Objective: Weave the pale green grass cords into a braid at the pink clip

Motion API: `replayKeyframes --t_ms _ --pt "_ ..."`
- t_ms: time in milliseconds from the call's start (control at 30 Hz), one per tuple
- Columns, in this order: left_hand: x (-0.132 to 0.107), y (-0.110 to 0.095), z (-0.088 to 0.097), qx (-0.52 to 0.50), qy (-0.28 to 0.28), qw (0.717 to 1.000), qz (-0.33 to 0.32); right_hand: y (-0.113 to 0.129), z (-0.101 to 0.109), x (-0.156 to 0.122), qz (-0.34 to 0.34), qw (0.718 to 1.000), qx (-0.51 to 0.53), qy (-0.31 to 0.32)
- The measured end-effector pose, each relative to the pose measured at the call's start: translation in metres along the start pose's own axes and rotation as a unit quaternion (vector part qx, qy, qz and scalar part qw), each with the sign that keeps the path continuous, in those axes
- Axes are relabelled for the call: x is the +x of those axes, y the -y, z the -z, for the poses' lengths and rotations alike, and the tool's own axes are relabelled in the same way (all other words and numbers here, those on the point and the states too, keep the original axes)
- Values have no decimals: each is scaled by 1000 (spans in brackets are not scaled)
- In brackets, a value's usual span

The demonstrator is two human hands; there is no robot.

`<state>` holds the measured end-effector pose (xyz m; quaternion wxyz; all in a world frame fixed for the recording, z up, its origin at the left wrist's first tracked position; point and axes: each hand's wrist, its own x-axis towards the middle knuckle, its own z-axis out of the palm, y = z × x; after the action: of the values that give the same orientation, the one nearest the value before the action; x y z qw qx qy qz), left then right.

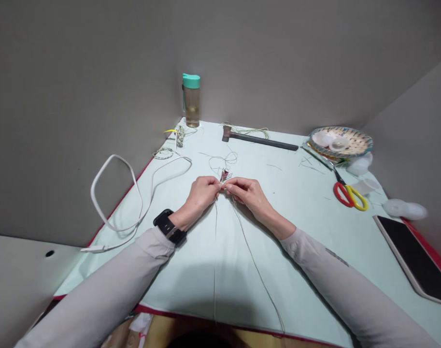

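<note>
My left hand (206,189) and my right hand (244,189) meet over the middle of the table, fingertips almost touching. Both are pinched closed on a thin pale cord (254,263), whose two long ends trail down toward the front edge. Just beyond my fingertips sits a small dark red piece (225,174) with thin bits sticking out; its kind is too small to make out. Behind it, loose loops of cord (230,158) lie on the pale cloth. The spot where the cord passes between my fingers is partly hidden.
A hammer-like tool (263,140) lies at the back, right of a water bottle (192,104). To the right are a woven basket (363,140), scissors (350,193), clear plastic pieces (405,209) and a phone or tablet (416,258). At left curls a white cable (138,220).
</note>
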<state>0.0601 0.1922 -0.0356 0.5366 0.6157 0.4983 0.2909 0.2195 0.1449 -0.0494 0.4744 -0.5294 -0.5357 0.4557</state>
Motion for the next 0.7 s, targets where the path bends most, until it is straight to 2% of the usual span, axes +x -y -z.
replayKeyframes --t_ms 267,433,567,700 --pt "-3 2 1 10 -6 1000 -4 -4 1 -1 14 999 -31 -2" --pt "-3 4 -1 27 -15 999 -21 -4 2 1 42 995 -93 1" --pt "-5 2 0 47 -24 998 -37 -1 2 6 94 980 -174 7" --pt "-8 -2 2 70 -26 996 -55 6 3 12 128 961 -242 41"
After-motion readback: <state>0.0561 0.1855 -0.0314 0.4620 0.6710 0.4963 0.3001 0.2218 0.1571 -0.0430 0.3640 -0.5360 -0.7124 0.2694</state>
